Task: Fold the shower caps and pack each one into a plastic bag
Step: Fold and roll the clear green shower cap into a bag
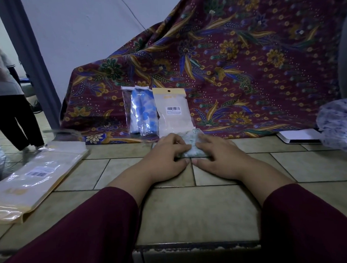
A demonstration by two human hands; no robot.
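A folded pale green patterned shower cap [191, 145] lies on the tiled floor at centre. My left hand [167, 155] and my right hand [217, 155] both rest on it, fingers curled over its near edge and sides, thumbs almost meeting in front. Behind it, a packed bag with a blue flowered cap [142, 111] and a cream plastic bag with a barcode label [171, 111] lean upright against the batik cloth. A stack of empty cream plastic bags [35, 177] lies flat at the left. A loose white cap with small blue flowers [339, 124] sits at the right edge.
A large maroon batik cloth [235, 59] drapes over something behind the work spot. A white flat object [300, 136] lies at the right under the loose cap. A person's legs in dark trousers [15, 122] stand at the far left by a doorway.
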